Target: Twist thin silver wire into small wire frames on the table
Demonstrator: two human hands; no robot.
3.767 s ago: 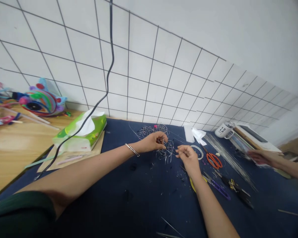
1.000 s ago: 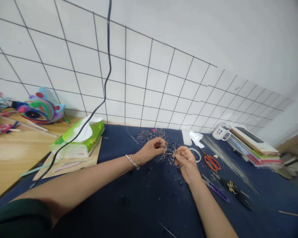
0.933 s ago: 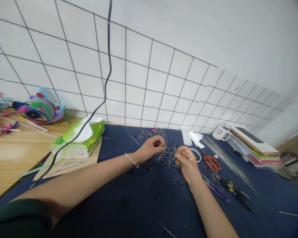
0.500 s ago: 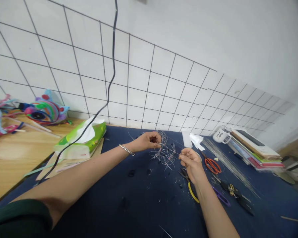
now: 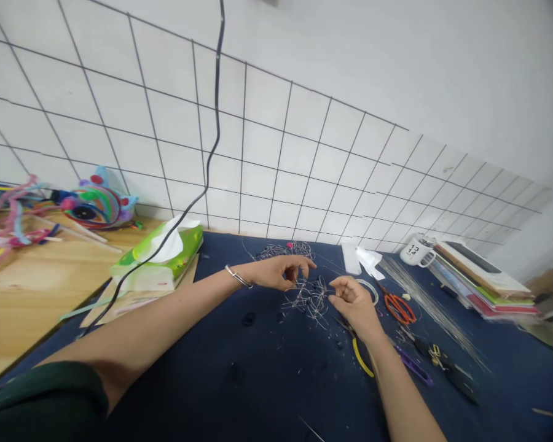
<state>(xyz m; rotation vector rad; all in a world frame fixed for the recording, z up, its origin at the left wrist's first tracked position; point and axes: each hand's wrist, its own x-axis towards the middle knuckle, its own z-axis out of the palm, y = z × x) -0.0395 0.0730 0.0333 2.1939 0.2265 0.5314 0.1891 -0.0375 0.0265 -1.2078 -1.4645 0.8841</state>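
A tangle of thin silvery wire (image 5: 306, 301) with small dark bits lies on the dark blue cloth, between and below my hands. My left hand (image 5: 281, 271), a silver bangle on its wrist, hovers over the tangle's upper left side; its fingers are curved, with a gap between thumb and index. To the right, my right hand (image 5: 354, 306) has thumb and index apart, close to the wire ends. Nothing can be made out in either hand. Behind the left hand sits a second heap of twisted wire (image 5: 286, 249) with a pink-red spot.
Yellow-handled pliers (image 5: 362, 357), orange-handled scissors (image 5: 399, 308), a purple-handled tool (image 5: 413, 365) and black pliers (image 5: 447, 368) lie at right. Long straight wires (image 5: 435, 310), a white mug (image 5: 417, 250) and stacked books (image 5: 486, 279) stand beyond. A green tissue pack (image 5: 188, 245) and black cable (image 5: 211, 159) are left.
My fingers have come apart: both hands were pinching at the wire before. The tangle now rests a little lower, and the view has shifted slightly.
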